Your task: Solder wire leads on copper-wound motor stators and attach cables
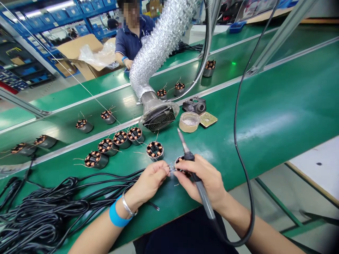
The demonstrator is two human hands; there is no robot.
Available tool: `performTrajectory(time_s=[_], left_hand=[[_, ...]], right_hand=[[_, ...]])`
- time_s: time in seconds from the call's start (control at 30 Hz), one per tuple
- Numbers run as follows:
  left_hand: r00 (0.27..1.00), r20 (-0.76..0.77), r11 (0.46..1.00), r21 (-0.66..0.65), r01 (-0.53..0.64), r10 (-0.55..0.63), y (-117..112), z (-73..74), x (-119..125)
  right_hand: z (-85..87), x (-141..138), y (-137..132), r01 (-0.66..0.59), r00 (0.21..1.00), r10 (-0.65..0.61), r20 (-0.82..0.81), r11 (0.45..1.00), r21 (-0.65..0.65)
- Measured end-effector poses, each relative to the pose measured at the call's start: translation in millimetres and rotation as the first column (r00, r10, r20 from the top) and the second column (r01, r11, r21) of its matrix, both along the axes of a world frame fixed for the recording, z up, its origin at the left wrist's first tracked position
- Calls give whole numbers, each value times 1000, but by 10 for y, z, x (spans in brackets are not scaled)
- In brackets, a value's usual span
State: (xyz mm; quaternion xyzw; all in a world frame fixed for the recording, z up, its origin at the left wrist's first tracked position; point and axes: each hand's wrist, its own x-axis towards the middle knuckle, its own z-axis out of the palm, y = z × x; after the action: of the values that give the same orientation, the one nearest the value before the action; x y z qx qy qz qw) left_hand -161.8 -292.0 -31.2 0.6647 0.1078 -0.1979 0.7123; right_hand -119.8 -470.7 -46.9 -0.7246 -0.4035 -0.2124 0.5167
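My left hand (152,180) is closed, thumb and forefinger pinching a thin wire end in front of a motor stator (180,161). In my right hand (208,181) lies a soldering iron (204,201), its tip pointing up and away from me. The thumb and forefinger of that hand reach the same stator and its wire, and they hide much of it. Another stator with copper coils (155,151) stands just beyond my left fingertips. Black cables (111,190) run beneath my left wrist, and one stripped cable end shows beside it.
More stators (122,139) stand in a row at left, others on the belt (127,102) behind. A fume hose (153,53) with a fan grille hangs ahead. Near it sit a tape-wrapped dish (189,122) and an iron stand (194,105). The iron's cord loops right. A co-worker (135,31) is opposite.
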Motion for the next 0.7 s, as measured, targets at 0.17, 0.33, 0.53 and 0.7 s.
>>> performTrajectory(time_s=[0.17,0.33,0.53,0.7], left_hand=[[999,34,998,63,-20,17,-18,-17,-9],[997,77,990,135,-25,14,-30,-60,-44],[986,166,953,301,-37,-14,-65,-62,-71],[973,223,909,414,-41,-58,-66,-59,-87]], right_hand=[[-118,-59,-129,-181,980,181,-82,983,11],[-276,-26,-18,-49,991,55,-122,997,58],[-374,9,33,-6,996,16,-89,993,115],[-310,11,-23,-36,997,41,-68,997,71]])
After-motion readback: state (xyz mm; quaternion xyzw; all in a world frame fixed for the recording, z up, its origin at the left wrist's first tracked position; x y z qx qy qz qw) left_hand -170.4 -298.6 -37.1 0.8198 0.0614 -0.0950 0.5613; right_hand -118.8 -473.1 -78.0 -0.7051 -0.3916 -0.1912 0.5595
